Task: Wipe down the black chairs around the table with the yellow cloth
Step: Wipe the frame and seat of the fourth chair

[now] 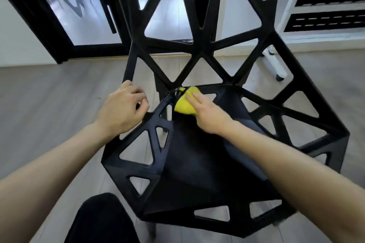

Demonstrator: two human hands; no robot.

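Both hands were on the black chair (pixel 197 173): the left hand (pixel 122 110) curled round its left edge, seemingly to steady it, while the right hand (pixel 207 112) pressed the bunched yellow cloth (pixel 183 103) with straight fingers into the seat's back corner.

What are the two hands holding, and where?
The right hand presses the bunched yellow cloth on the black chair seat's back corner. The left hand grips the chair's left edge.
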